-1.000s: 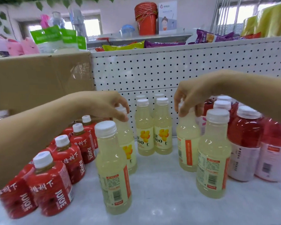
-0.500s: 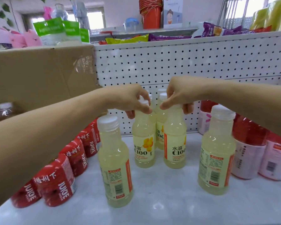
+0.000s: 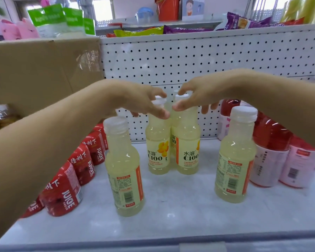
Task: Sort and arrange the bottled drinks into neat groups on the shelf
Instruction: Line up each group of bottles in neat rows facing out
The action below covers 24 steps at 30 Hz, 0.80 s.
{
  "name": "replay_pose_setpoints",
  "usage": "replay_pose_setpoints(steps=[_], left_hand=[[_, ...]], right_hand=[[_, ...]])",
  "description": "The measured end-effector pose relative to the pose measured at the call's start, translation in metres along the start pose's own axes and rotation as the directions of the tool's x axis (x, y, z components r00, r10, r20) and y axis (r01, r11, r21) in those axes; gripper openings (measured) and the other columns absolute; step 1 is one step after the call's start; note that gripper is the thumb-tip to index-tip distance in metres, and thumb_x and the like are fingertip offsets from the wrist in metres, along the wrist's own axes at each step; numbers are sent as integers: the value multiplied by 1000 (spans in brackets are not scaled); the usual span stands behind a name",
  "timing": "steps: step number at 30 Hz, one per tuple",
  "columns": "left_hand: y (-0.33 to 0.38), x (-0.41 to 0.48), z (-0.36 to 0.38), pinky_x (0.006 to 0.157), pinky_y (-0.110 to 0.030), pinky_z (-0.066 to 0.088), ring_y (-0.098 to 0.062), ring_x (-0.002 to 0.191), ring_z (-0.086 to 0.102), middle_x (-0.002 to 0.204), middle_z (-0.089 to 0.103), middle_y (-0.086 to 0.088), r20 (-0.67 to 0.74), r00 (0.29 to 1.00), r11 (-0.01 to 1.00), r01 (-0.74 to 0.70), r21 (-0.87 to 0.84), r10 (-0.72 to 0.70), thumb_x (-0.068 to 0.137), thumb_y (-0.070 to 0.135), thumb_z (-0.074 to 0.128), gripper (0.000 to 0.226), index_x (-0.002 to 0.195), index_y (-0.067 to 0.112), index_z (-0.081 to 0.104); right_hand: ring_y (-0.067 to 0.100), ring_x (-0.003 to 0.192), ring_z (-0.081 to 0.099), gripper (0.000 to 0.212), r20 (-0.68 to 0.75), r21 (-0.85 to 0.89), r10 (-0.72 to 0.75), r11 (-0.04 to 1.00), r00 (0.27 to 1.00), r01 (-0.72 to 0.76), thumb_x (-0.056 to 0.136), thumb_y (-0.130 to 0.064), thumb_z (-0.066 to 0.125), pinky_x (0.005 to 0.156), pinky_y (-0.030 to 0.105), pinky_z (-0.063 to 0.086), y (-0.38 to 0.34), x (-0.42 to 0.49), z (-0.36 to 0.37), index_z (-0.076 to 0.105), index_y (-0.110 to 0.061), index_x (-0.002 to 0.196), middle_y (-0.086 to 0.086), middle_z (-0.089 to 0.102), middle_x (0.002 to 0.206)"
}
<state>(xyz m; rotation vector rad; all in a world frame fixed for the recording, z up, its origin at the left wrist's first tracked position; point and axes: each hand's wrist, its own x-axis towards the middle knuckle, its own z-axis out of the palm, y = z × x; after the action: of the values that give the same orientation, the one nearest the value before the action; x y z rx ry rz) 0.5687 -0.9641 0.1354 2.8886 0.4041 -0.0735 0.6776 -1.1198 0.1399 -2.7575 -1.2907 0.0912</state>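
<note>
To finish this pair well, keep the left C100 bottle and the right C100 bottle flush together, labels forward and bases flat at the far middle of the shelf, then let go gently. The left hand curls its fingers loosely round the left cap. The right hand does likewise on the right cap.

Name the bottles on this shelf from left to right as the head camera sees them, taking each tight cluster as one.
red JUICE bottles → near-left pale yellow bottle → left C100 bottle → right C100 bottle → near-right pale yellow bottle → red bottles with pink labels
</note>
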Motion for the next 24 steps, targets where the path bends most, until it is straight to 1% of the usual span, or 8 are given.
replay_pose_setpoints(steps=[2,5,9,13,16,19,22,24], left_hand=[[4,-24,0,103,-45,47,-16,121,57,146,44,14,-84,996,999,-38,1,38,61,76,61,95,147,52,30],[-3,-59,18,98,-39,50,0,108,59,128,57,18,-352,930,987,-138,-77,103,64,76,56,83,141,48,42],[-19,-85,83,102,-33,43,-6,123,50,142,46,9,-748,663,913,-297,-279,-13,80,61,67,82,149,36,31],[-25,-92,146,90,-35,49,0,107,62,117,63,20,-628,692,672,-278,-687,-356,66,60,79,74,128,41,44],[-35,-96,169,79,-30,51,-2,93,69,101,72,14,-506,773,537,-259,-802,-382,72,22,83,63,125,32,51],[-41,-100,180,87,-37,56,-14,97,71,100,74,5,-373,870,488,-183,-853,-324,71,-6,81,76,132,27,48],[-27,-94,195,82,-25,58,-5,92,71,102,74,5,-411,839,584,-144,-799,-356,58,7,94,80,123,28,52],[-17,-84,202,78,-18,55,-6,98,67,109,68,7,-508,771,685,-132,-717,-384,47,35,99,88,119,33,48]], right_hand=[[20,104,63,79,-107,28,-13,999,994,16,80,-70,58,92,38,50,7,-19,0,38,-33,147,-3,59,124],[14,107,60,63,-385,236,-33,963,922,133,83,-62,61,90,35,47,24,-53,13,51,-32,137,-6,60,124],[11,116,55,70,-626,499,81,806,776,318,80,-53,69,99,39,47,48,-92,71,40,-36,141,-9,53,129],[3,121,56,106,-454,783,147,537,879,314,64,-45,88,102,35,43,64,-106,136,24,-43,148,-14,53,138],[6,109,64,102,-369,878,132,375,920,298,62,-12,80,99,39,48,76,-103,161,31,-42,145,-10,64,121],[9,97,69,83,-296,885,156,415,942,210,69,9,79,97,46,52,72,-102,172,46,-31,134,-5,69,108],[3,92,65,76,-367,830,243,521,898,198,63,-10,89,88,32,53,52,-100,177,46,-28,122,-9,66,106],[-2,98,58,87,-414,806,274,553,868,210,59,-21,93,86,25,44,40,-99,180,35,-35,122,-20,56,109]])
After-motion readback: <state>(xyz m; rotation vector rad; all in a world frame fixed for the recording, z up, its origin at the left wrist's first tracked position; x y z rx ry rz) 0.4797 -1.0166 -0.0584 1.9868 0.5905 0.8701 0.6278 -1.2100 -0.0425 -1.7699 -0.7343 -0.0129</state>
